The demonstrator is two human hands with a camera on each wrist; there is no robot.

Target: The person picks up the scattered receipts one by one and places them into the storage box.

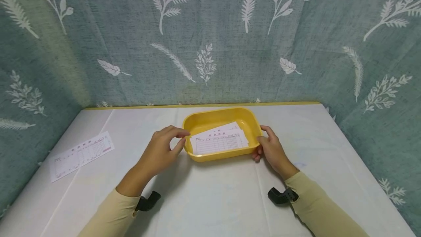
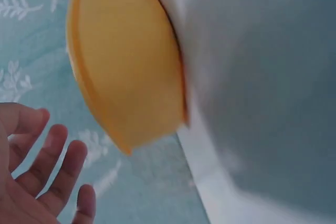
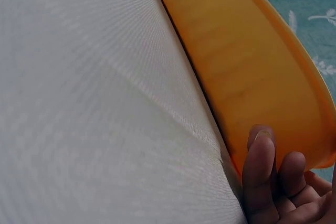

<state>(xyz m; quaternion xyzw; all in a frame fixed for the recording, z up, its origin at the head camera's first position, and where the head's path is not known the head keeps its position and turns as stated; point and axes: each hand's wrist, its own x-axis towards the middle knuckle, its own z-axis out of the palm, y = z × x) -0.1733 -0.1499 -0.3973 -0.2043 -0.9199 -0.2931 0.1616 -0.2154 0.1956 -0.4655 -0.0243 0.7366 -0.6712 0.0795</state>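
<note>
A shallow yellow plastic tray [image 1: 227,154] stands on the table, with a few printed paper slips [image 1: 219,143] overlapping inside it. My right hand [image 1: 273,150] grips the tray's right end, thumb up at the rim and fingers against the outer wall, as the right wrist view also shows around the tray wall [image 3: 236,77]. Beside the left end is my left hand [image 1: 160,151], its thumb and forefinger loosely bent. In the left wrist view those fingers [image 2: 63,169] are spread and hold nothing, apart from the tray's outer wall [image 2: 126,61].
Another printed slip [image 1: 82,155] lies flat on the left side of the white-covered table [image 1: 210,200]. Green leaf-patterned cloth [image 1: 230,68] rises behind the table and along both sides. A black strap device sits on each wrist.
</note>
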